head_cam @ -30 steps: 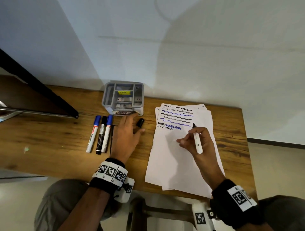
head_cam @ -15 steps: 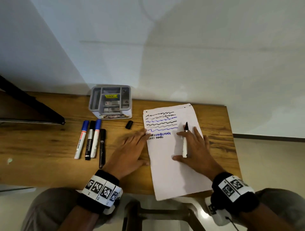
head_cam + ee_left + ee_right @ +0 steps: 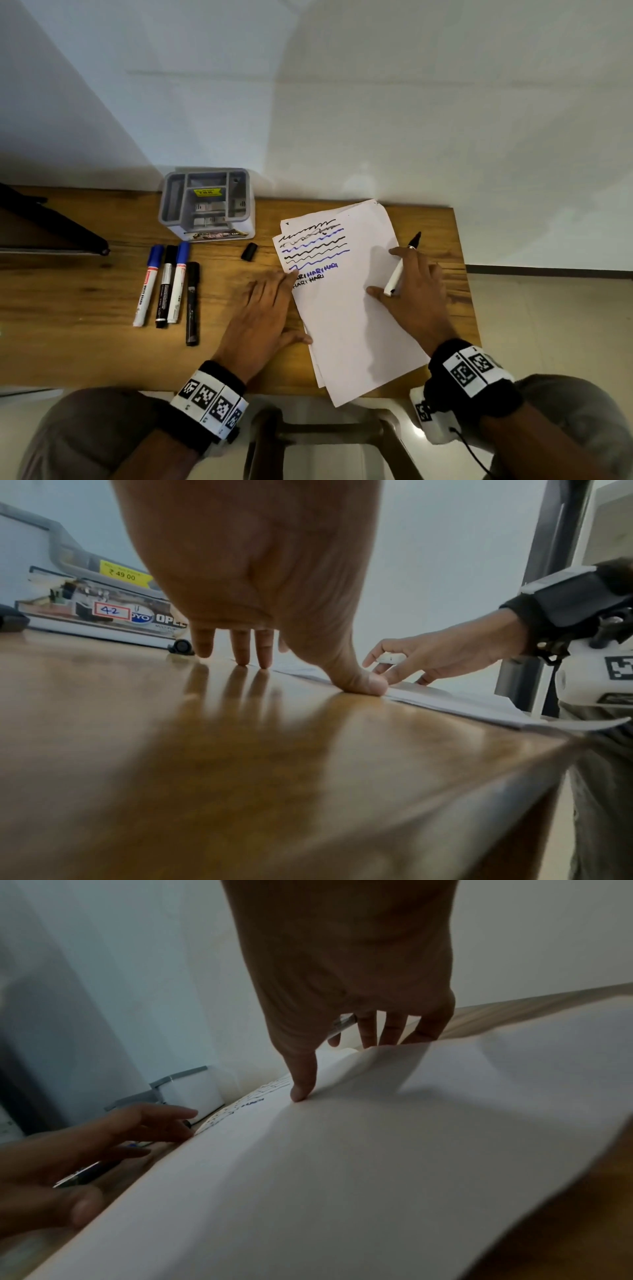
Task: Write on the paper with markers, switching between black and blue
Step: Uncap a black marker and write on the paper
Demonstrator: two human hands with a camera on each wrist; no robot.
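The right hand (image 3: 416,287) is laid flat on the paper (image 3: 346,325), fingers nearly straight, with the uncapped black marker (image 3: 399,270) tucked between the fingers; the nib points away past the fingertips, off the far right edge of the top sheet. The left hand (image 3: 263,315) is spread open, nothing held, palm on the counter (image 3: 85,342), thumb and fingertips touching the left edge of the stack. The sheets are fanned out of register. Written lines and words sit just ahead of the left fingertips. The loose cap (image 3: 249,251) lies beyond the left hand; four capped markers (image 3: 168,287) lie side by side well to its left, with the grey organiser (image 3: 207,205) beyond them.

Risks, as judged:
- Open nib could drag across paper or counter while the sheets are squared, leaving a stray mark; cause: marker lodged loosely between fingers, not in a writing hold.
- Marker could slip out for the same reason.
- Fresh ink under the left fingertips might smear.
- The stack overhangs the near counter edge; a push toward the body could slide it off.

View differences: the right wrist view shows the top sheet buckled upward beneath the right palm, which the head view does not reveal. The left wrist view shows the left thumb (image 3: 359,683) pressed down at the stack's edge. Only the head view shows the nib and the writing clearly.
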